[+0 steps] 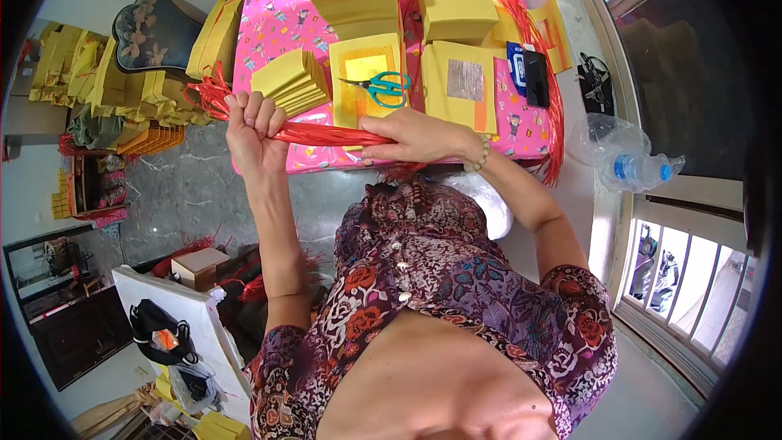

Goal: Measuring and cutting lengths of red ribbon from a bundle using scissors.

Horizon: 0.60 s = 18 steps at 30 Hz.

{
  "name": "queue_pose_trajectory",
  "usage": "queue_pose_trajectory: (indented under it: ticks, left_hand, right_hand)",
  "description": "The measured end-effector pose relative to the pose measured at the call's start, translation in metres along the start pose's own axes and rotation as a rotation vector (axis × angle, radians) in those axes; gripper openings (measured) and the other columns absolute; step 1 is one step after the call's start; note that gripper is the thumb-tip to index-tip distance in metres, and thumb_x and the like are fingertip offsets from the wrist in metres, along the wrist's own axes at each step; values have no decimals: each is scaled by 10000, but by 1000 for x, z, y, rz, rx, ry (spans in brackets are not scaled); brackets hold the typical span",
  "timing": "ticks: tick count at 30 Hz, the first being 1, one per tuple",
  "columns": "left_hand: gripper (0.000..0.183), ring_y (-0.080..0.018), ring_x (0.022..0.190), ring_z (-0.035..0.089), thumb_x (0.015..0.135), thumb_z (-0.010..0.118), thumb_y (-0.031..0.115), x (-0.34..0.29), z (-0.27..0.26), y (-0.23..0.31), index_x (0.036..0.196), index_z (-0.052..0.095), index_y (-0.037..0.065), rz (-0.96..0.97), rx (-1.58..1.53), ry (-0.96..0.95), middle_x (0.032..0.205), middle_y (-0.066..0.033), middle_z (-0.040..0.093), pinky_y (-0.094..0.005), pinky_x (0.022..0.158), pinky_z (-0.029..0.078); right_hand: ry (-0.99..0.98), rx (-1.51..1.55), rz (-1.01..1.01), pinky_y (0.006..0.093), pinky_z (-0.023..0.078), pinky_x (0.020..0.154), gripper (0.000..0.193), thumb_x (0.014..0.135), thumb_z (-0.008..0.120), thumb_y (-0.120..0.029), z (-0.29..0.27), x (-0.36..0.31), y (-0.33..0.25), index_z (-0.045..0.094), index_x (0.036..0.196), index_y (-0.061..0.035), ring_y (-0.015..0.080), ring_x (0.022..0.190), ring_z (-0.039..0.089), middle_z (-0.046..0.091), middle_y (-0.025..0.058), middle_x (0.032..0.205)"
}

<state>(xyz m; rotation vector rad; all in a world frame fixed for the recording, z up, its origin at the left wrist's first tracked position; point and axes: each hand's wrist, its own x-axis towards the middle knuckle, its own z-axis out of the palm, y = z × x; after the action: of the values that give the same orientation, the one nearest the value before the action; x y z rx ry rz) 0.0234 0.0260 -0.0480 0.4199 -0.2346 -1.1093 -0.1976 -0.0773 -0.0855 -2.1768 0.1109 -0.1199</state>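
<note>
Apparently, the bundle of red plastic strands (pixel 326 135) is held at two places so that its many thin strips may lie together as one cord. It is stretched nearly level above the near edge of the pink printed tablecloth (pixel 273 24), running from ten o'clock towards twelve. At ten o'clock it is clamped in the fist of the left hand (pixel 257 118), and a loose tuft sticks out beyond the fingers, perhaps because the grip was chosen a little way in from the end. Just past twelve o'clock, the bundle is enclosed between the thumb and fingers of the right hand (pixel 419 132), the back of which is turned upwards; how firmly it is pressed cannot be told, since the fingertips are partly hidden. The teal-handled scissors (pixel 389 90) are laid at twelve o'clock on a stack of yellow paper (pixel 365 65), with the blades pointed to nine o'clock; by such a place, they can probably be reached easily by either hand. At one o'clock, a stack with a silvery square (pixel 464 81) is set, seemingly squared for good order. The black smartphone (pixel 536 79) is put aside near two o'clock, beside loose red strands (pixel 556 126) hanging over the table edge, presumably for easy drawing.
</note>
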Motion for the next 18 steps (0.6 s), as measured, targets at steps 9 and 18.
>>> queue_pose_trajectory:
  ticks: [9,18]
  left_hand:
    - [311,-83,461,175,856,432,43,-34,-28,123,590,289,117,505,-110,-99,546,29,207,-247,426,153]
    - [213,-183,606,385,800,522,235,-90,-281,250,728,397,79,577,598,532,708,-64,383,-316,519,346]
  right_hand:
    - [-303,233,357,304,422,554,328,923,493,-344,-23,-50,24,475,873,-20,145,607,530,501,61,654]
    - [-406,620,529,203,391,547,263,938,485,-294,-50,-118,78,545,905,-40,37,614,443,486,-31,704]
